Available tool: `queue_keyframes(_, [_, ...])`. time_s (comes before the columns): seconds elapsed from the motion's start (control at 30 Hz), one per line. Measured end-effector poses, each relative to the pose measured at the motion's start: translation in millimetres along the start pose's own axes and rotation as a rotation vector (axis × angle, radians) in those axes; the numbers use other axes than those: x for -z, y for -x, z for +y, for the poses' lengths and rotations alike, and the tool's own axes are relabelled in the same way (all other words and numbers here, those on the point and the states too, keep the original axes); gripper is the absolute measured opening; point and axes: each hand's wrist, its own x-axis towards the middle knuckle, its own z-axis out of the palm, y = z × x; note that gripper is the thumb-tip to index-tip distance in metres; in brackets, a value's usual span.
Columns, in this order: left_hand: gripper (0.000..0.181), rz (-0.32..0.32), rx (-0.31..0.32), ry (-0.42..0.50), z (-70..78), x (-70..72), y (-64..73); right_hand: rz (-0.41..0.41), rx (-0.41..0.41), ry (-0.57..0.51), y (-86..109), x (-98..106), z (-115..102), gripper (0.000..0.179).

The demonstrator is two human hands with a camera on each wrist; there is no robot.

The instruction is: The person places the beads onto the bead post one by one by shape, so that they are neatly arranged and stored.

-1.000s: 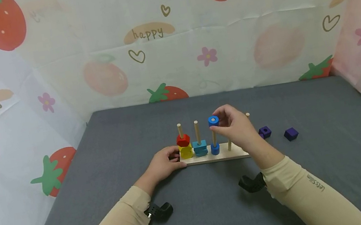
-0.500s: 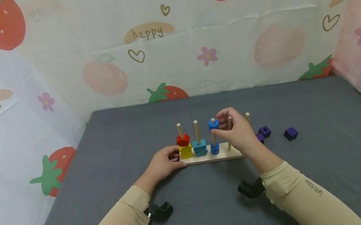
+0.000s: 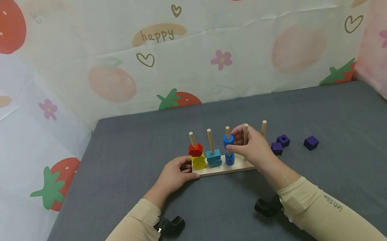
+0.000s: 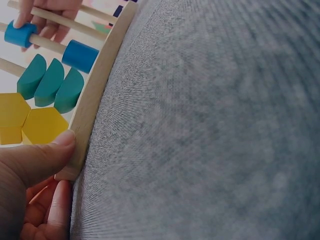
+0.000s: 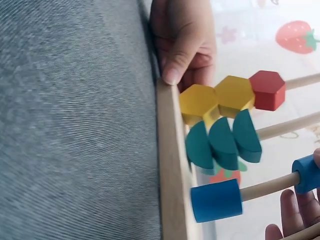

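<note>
A wooden peg stacker (image 3: pixel 224 169) with upright pegs stands on the table. At its left end, my left hand (image 3: pixel 174 177) grips the base, thumb (image 4: pixel 62 142) pressed over the edge. My right hand (image 3: pixel 257 148) pinches a blue cylinder (image 3: pixel 228 140) threaded partway down the third peg. A gap separates it from a second blue cylinder (image 5: pixel 216 200) sitting at the base. Yellow hexagonal blocks (image 5: pixel 234 96) topped by a red hexagonal block (image 5: pixel 268 90) fill the first peg's lower part. Teal half-round blocks (image 5: pixel 222 142) are stacked on the second peg. Two bare pegs stand by my right hand.
Three purple blocks lie right of the stacker: one near block (image 3: pixel 277 148), a holed block (image 3: pixel 283 140) just behind it, and another block (image 3: pixel 311 143) farther right. A patterned cloth (image 3: pixel 184 62) hangs behind the grey table (image 3: pixel 142 137).
My right hand has lowered the blue cylinder from the top of the third peg to partway down it. My left hand has stayed on the base.
</note>
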Motion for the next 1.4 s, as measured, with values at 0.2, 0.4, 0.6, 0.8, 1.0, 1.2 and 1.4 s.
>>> queue_keyframes(0.2, [0.047,0.003,-0.003,-0.002,0.2,0.0,0.4,-0.003,-0.022,-0.023,1.4,-2.7,5.4,0.032])
queue_keyframes(0.4, [0.047,0.001,0.0,0.004,-0.1,0.7,0.3,-0.005,-0.039,-0.02,1.2,-5.4,9.6,0.03])
queue_keyframes(0.6, [0.047,0.004,0.001,-0.008,-0.8,0.4,-0.5,-0.011,-0.06,-0.022,0.9,-6.8,12.0,0.029])
queue_keyframes(0.8, [0.047,0.004,0.0,-0.002,-0.3,0.5,-0.1,-0.016,-0.072,-0.016,-1.2,-7.8,18.1,0.028])
queue_keyframes(1.0, [0.048,0.0,0.001,0.002,-0.8,0.1,-0.5,-0.015,-0.083,-0.013,-1.4,-8.2,20.7,0.028])
queue_keyframes(1.2, [0.048,-0.001,0.005,0.0,0.8,0.4,0.6,-0.017,-0.093,-0.018,-1.6,-8.5,19.9,0.029])
queue_keyframes(1.4, [0.048,-0.001,-0.001,0.005,1.9,0.5,1.6,-0.036,-0.093,-0.026,-1.1,-5.5,17.4,0.033])
